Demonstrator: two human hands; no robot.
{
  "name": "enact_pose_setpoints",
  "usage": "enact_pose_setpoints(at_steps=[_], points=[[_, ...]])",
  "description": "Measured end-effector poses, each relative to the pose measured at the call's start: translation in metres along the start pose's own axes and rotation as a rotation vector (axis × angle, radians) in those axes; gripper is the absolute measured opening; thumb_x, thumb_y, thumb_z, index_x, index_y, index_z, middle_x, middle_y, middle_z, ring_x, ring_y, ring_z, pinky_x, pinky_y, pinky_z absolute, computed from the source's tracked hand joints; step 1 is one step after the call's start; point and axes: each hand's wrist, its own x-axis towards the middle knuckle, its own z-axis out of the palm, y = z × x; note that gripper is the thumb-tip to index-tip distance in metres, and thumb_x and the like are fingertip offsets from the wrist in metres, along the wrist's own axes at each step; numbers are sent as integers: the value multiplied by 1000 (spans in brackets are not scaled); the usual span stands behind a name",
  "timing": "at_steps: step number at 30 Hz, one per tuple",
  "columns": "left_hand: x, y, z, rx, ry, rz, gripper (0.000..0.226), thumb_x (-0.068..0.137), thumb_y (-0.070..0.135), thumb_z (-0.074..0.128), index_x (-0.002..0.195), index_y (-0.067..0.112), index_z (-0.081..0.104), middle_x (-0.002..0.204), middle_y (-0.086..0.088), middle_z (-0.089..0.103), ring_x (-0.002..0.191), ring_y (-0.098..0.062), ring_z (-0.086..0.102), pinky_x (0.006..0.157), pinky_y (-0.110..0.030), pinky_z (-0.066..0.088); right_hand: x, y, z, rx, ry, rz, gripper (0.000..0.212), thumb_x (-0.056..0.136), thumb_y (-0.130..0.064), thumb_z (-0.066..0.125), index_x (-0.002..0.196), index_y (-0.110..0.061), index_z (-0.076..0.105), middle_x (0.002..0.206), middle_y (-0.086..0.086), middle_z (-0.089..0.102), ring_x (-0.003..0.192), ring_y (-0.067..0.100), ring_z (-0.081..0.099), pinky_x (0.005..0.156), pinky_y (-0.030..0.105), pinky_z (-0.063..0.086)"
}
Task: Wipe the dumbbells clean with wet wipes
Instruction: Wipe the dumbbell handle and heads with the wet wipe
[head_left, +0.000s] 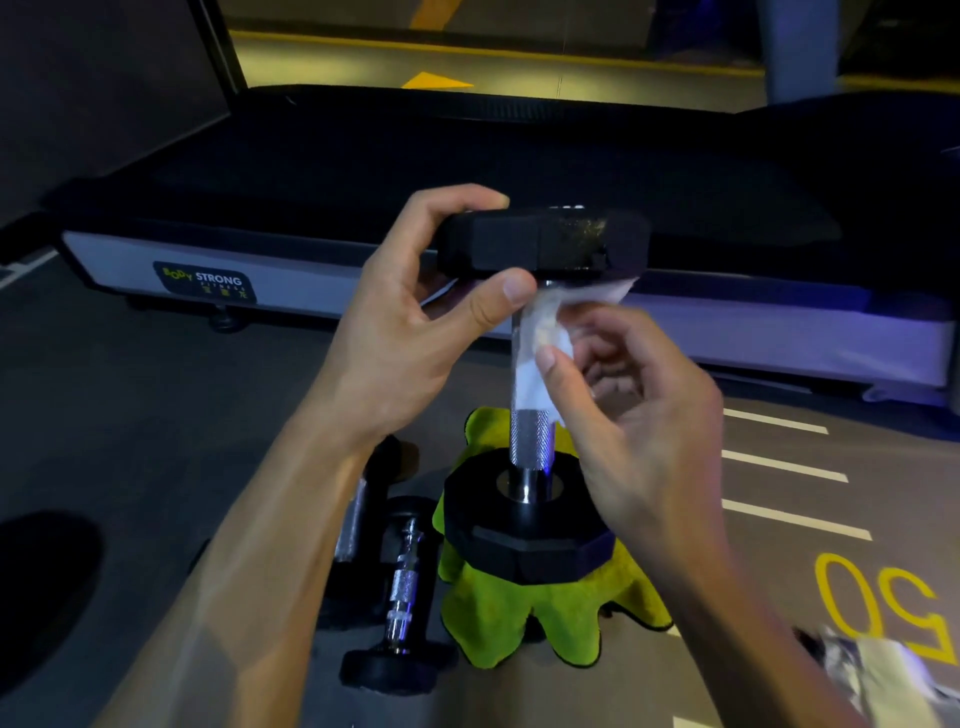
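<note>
A black dumbbell stands upright with its lower head on a yellow-green cloth. My left hand grips its upper head, thumb under the rim and fingers over the top. My right hand pinches a white wet wipe that is wrapped around the upper part of the chrome handle. The knurled lower part of the handle is bare. Two more dumbbells lie on the floor to the left of the cloth, partly hidden by my left forearm.
A treadmill with a "Body Strong" label runs across the floor just behind the dumbbell. A crumpled wipe packet lies at the lower right, near yellow floor numbers and white lines. A dark round shape sits at the far left.
</note>
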Motion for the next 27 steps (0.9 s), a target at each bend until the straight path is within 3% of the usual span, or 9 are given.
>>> enact_pose_setpoints(at_steps=[2, 4, 8, 11, 15, 18, 21, 24, 27], points=[[0, -2, 0, -8, 15, -2, 42, 93, 33, 71, 130, 22, 54, 107, 28, 62, 99, 6, 60, 91, -16, 49, -8, 11, -7, -35, -67, 30, 6, 96, -20, 75, 96, -20, 69, 80, -4, 64, 73, 16, 59, 67, 31, 50], [0, -4, -2, -6, 28, 4, 42, 94, 31, 70, 131, 19, 53, 105, 33, 62, 99, 8, 60, 90, -15, 48, -8, 13, -12, -80, -136, 40, 9, 96, -21, 75, 89, -20, 69, 81, -6, 63, 74, 13, 59, 68, 24, 47], [2, -5, -2, -5, 26, 1, 45, 94, 34, 69, 133, 18, 52, 107, 32, 64, 102, 7, 62, 91, -17, 49, 6, 4, -4, -65, -91, -14, 10, 97, -21, 73, 89, -17, 69, 101, -6, 59, 94, 15, 64, 79, 29, 52], [2, -5, -1, -12, 25, 4, 43, 94, 34, 69, 131, 21, 52, 106, 32, 64, 99, 7, 61, 89, -17, 49, -4, 11, -4, -92, -124, 19, 16, 95, -19, 73, 83, -17, 64, 91, -3, 62, 85, 17, 63, 75, 36, 52], [0, -6, 0, -12, 32, 19, 43, 94, 32, 69, 131, 18, 51, 103, 33, 63, 96, 7, 60, 88, -14, 47, -15, 25, -29, -152, -340, 238, 21, 93, -23, 74, 76, -18, 62, 74, -4, 67, 74, 13, 64, 76, 41, 53], [1, -5, 1, -6, 21, 12, 43, 95, 31, 69, 132, 18, 51, 104, 31, 62, 97, 7, 59, 89, -15, 47, -7, 32, -45, -67, -490, 369, 12, 92, -24, 77, 92, -25, 65, 89, -10, 78, 85, 16, 72, 85, 52, 58], [1, -3, 3, -6, 12, 7, 41, 94, 32, 71, 130, 23, 53, 106, 27, 61, 99, 4, 59, 91, -19, 49, -2, 38, -47, 132, -669, 457, 23, 91, -27, 77, 111, -31, 67, 108, 0, 81, 102, 23, 76, 97, 56, 57], [2, 0, 5, -15, 9, 0, 40, 92, 36, 72, 127, 29, 53, 110, 15, 59, 100, -3, 59, 92, -21, 50, 5, 44, -41, 287, -874, 490, 34, 101, -11, 67, 134, -15, 64, 125, 5, 77, 120, 24, 71, 107, 42, 55], [2, 2, 7, -14, 7, 2, 41, 91, 36, 72, 126, 30, 53, 111, 11, 59, 101, -5, 60, 93, -22, 50, 16, 53, -36, 273, -959, 461, 39, 100, -10, 67, 139, -11, 62, 129, 5, 75, 123, 20, 69, 102, 30, 54]])
